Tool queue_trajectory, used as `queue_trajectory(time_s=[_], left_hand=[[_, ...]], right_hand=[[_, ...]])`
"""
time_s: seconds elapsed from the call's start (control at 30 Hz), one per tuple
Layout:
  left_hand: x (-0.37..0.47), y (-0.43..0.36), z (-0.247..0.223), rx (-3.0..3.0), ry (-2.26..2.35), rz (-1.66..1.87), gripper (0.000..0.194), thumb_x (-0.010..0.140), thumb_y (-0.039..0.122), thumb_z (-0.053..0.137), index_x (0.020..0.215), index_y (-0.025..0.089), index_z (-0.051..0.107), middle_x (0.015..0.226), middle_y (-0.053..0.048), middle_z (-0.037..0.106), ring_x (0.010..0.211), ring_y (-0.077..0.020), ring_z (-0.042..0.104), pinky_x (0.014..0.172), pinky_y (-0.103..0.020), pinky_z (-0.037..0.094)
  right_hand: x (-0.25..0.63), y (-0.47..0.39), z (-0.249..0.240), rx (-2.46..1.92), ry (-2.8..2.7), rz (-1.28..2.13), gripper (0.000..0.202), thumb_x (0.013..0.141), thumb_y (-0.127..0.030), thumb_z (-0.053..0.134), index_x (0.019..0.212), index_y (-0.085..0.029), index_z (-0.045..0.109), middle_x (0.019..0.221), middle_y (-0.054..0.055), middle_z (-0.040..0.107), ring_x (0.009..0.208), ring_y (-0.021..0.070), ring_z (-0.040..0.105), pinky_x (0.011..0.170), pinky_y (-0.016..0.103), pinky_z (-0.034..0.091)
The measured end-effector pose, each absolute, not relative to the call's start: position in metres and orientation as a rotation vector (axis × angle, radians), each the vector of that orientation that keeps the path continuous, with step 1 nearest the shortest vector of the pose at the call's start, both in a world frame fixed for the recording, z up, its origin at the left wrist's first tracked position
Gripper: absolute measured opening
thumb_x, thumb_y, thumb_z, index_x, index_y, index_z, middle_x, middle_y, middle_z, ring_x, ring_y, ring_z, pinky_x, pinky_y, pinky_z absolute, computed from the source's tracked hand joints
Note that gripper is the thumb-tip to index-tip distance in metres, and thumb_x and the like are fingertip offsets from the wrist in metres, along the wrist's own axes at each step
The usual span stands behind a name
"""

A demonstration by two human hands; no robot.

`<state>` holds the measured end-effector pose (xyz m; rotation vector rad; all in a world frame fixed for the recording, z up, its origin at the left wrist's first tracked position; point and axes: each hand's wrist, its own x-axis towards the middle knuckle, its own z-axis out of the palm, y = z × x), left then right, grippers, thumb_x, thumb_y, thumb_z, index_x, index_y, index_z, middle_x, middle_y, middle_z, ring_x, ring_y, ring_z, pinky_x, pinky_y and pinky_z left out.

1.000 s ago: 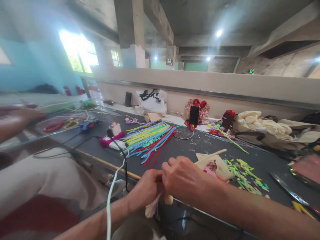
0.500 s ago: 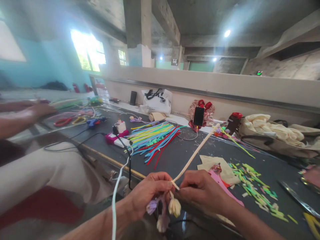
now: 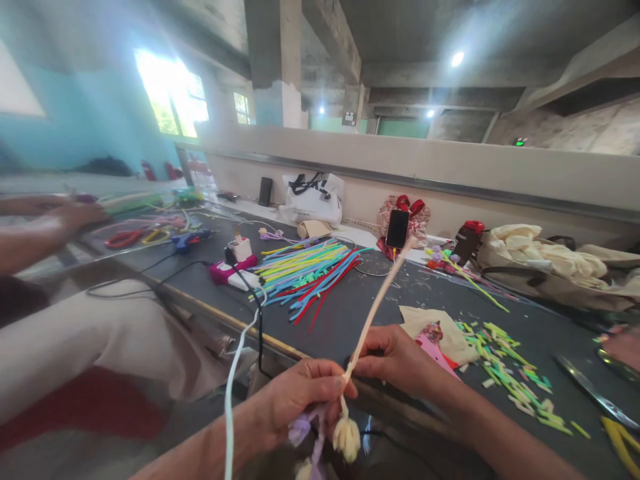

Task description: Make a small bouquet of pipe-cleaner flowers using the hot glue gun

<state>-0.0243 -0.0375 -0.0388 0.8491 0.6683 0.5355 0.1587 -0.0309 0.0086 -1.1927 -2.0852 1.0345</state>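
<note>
Pinched by left fingers (image 3: 326, 388) at near edge of dark bench (image 3: 345, 308): cream fuzzy-stemmed flower (image 3: 369, 321), bloom (image 3: 346, 438) downward. Beside right fingers (image 3: 379, 341), unable to tell whether grasping. Presumably light, soft, bendable; best gripped by stem, sparing bloom.

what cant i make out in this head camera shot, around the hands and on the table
All in the head view:
Part of the cream stem inside the left hand: hidden by thumb and fingers.
Right hand: contact with the stem unclear, fingertips partly hidden.
Lowest flower head: cut off by the bottom edge.
Pink object: partly covered by the right forearm.
Co-worker's hand: too blurred to tell any grip.
</note>
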Motion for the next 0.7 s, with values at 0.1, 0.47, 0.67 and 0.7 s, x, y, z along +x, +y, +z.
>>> queue_trajectory(time_s=[0.1,0.47,0.67,0.7], left_hand=[[-0.026,-0.036,-0.034,0.894,0.717,0.587,0.022,0.069,0.032,0.060,0.070,0.010,0.065,0.045,0.002,0.055,0.038,-0.0045,0.045,0.039,-0.015,0.031],[-0.026,-0.030,-0.049,0.881,0.726,0.457,0.016,0.064,0.026,0.064,0.069,0.011,0.065,0.051,-0.001,0.060,0.042,-0.0066,0.048,0.044,-0.017,0.033],[-0.020,-0.033,-0.052,0.856,0.726,0.437,0.009,0.059,0.018,0.061,0.056,0.010,0.060,0.047,-0.001,0.060,0.038,-0.0074,0.048,0.041,-0.018,0.034],[-0.020,-0.033,-0.052,0.850,0.732,0.437,0.008,0.059,0.017,0.061,0.056,0.010,0.060,0.048,-0.002,0.060,0.039,-0.0078,0.049,0.041,-0.018,0.035]], right_hand=[[0.162,-0.028,0.003,-1.204,-2.091,0.978,0.009,0.068,-0.019,0.060,0.067,-0.014,0.067,0.061,-0.002,0.058,0.055,0.0089,0.052,0.050,0.016,0.036],[0.163,-0.029,0.004,-1.141,-2.190,0.998,0.013,0.071,-0.024,0.059,0.074,-0.015,0.068,0.068,-0.001,0.062,0.062,0.0112,0.056,0.055,0.017,0.039],[0.159,-0.027,0.002,-1.030,-2.234,0.998,0.009,0.069,-0.017,0.059,0.071,-0.015,0.068,0.065,-0.002,0.060,0.063,0.0107,0.055,0.055,0.016,0.039],[0.156,-0.027,0.002,-1.045,-2.234,0.974,0.009,0.069,-0.016,0.059,0.070,-0.015,0.068,0.064,-0.002,0.059,0.062,0.0105,0.055,0.055,0.016,0.039]])
